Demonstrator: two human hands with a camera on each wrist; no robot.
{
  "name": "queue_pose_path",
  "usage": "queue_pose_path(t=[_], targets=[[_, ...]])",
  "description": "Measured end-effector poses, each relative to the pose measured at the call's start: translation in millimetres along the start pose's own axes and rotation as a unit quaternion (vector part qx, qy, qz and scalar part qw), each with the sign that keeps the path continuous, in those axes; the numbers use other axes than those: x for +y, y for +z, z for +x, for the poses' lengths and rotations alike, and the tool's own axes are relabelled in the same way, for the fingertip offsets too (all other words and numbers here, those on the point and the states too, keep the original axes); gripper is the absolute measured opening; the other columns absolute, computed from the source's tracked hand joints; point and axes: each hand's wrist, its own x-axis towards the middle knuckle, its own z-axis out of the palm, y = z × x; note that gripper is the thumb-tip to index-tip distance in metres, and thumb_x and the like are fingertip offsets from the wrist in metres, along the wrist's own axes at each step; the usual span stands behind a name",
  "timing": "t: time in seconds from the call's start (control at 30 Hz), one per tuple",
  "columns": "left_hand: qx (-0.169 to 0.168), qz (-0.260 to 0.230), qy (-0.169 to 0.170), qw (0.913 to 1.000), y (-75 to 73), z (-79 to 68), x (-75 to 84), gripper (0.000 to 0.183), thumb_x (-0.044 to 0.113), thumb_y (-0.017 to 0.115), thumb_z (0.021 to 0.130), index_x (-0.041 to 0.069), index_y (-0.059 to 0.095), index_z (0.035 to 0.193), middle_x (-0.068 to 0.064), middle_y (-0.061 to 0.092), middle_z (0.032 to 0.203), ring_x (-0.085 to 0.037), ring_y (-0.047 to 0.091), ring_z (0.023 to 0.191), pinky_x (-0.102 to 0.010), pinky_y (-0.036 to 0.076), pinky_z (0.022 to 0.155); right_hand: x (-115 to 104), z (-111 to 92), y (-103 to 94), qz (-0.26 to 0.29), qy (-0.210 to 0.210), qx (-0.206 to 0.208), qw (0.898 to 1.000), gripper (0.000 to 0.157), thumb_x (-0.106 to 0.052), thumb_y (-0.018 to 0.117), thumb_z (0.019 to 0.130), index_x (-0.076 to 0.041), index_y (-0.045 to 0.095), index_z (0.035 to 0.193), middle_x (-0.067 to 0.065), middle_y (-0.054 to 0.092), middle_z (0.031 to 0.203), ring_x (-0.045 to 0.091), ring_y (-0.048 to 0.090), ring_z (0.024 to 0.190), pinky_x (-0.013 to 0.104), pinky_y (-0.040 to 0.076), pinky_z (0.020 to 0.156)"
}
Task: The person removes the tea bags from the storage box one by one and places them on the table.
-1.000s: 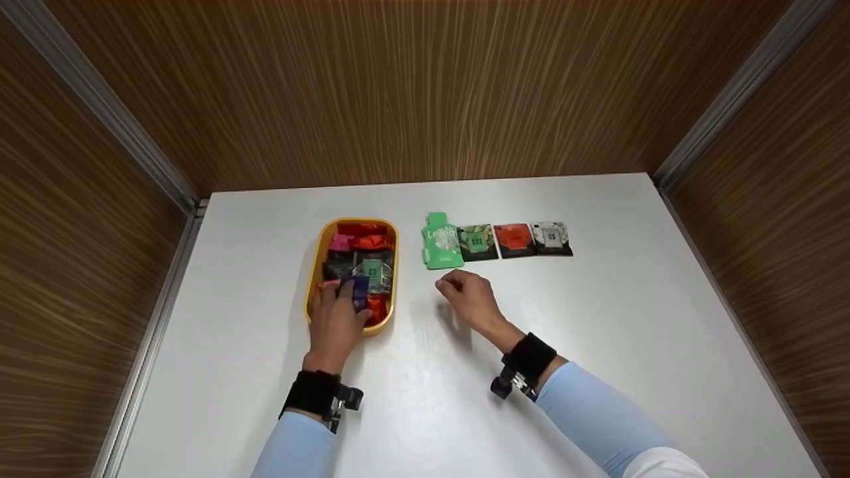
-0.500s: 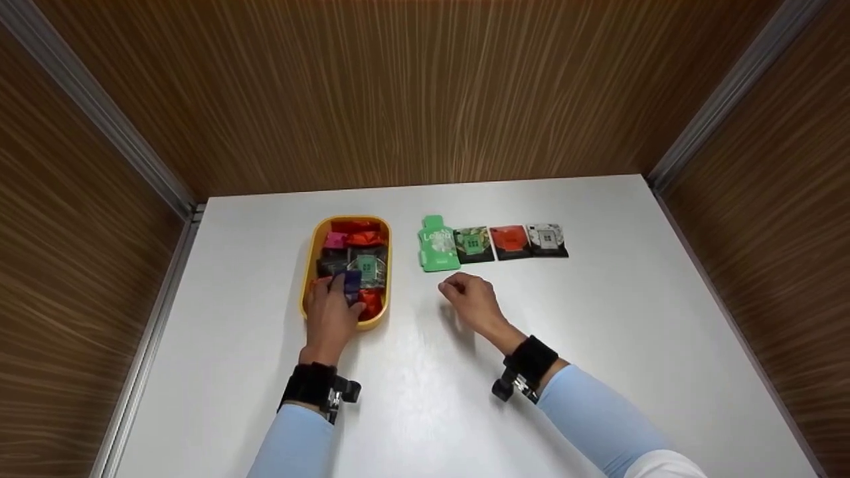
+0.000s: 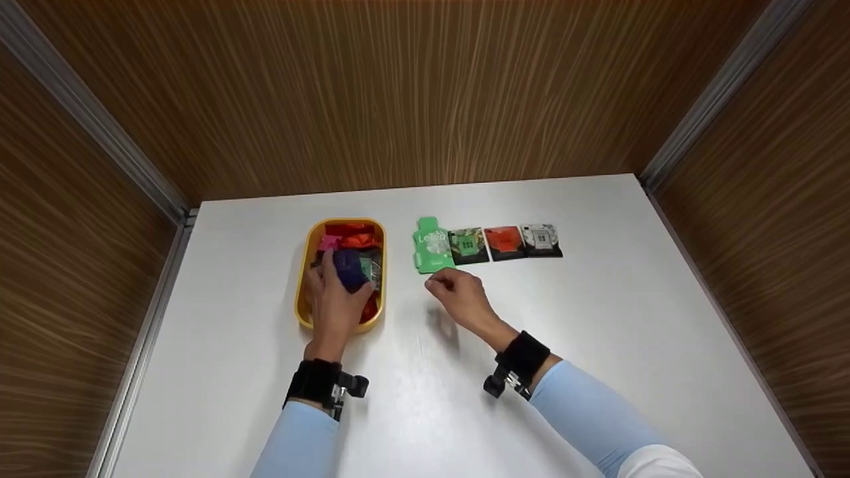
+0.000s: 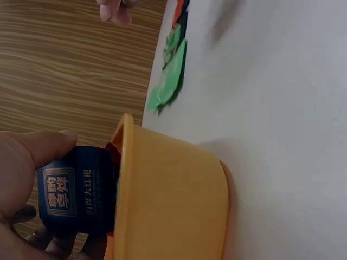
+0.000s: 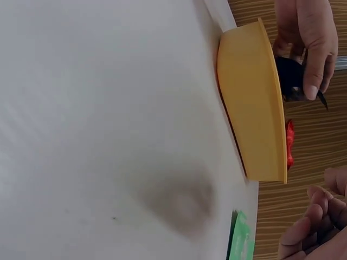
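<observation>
My left hand (image 3: 335, 309) grips a dark blue tea packet (image 3: 349, 269) between thumb and fingers, over the yellow tub (image 3: 299, 295). In the left wrist view the packet (image 4: 81, 189) stands beside the tub's rim, gold lettering showing. Below it in the tub lie red packets (image 3: 358, 240), a pink packet (image 3: 330, 242) and a partly covered green-and-grey packet (image 3: 376, 272). My right hand (image 3: 465, 299) hovers over the table just in front of the green LeTea packet (image 3: 433, 247). Its fingers (image 5: 301, 233) are loosely curled, with nothing visible in them.
To the right of the green packet lie a black-and-green packet (image 3: 469, 245), a black-and-red packet (image 3: 506, 243) and a black-and-white packet (image 3: 542, 240), all in one row. Wood-grained panels (image 3: 425, 93) wall the white table (image 3: 425, 411) at the back and sides.
My left hand has lifted the dark blue tea packet up from among the others in the tub. The right hand keeps about the same place, while the view has shifted slightly.
</observation>
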Motion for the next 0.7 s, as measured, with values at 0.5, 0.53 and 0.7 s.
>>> queue_pose_path(t=[0.5, 0.53, 0.7], targets=[[-0.062, -0.141, 0.074, 0.9853, 38.8, -24.7, 46.2, 0.091, 0.024, 0.08, 0.096, 0.016, 0.024, 0.167, -0.018, 0.059, 0.144, -0.029, 0.064, 0.115, -0.047, 0.055, 0.097, -19.7, -8.7, 7.5, 0.081, -0.016, -0.02, 0.996, 0.036, -0.012, 0.075, 0.096, -0.005, 0.066, 0.131, 0.011, 0.078, 0.108, 0.017, 0.073, 0.09, 0.028, 0.058, 0.072], [-0.07, -0.144, 0.069, 0.9847, 40.5, -25.7, 46.5, 0.09, 0.023, 0.078, 0.097, 0.016, 0.023, 0.167, -0.017, 0.063, 0.138, -0.028, 0.066, 0.111, -0.046, 0.056, 0.094, -17.0, -9.4, 6.1, 0.097, -0.003, -0.015, 0.995, 0.038, -0.012, 0.076, 0.096, -0.005, 0.064, 0.131, 0.011, 0.079, 0.107, 0.018, 0.073, 0.087, 0.027, 0.058, 0.07], [-0.107, -0.143, 0.073, 0.9813, 51.2, -26.3, 46.4, 0.063, 0.024, 0.073, 0.101, 0.007, 0.046, 0.156, -0.014, 0.075, 0.118, -0.025, 0.072, 0.108, -0.041, 0.06, 0.088, -4.1, -14.2, -0.8, 0.16, 0.023, 0.01, 0.987, 0.039, -0.008, 0.077, 0.095, -0.006, 0.057, 0.128, 0.012, 0.079, 0.103, 0.019, 0.071, 0.083, 0.026, 0.056, 0.07]])
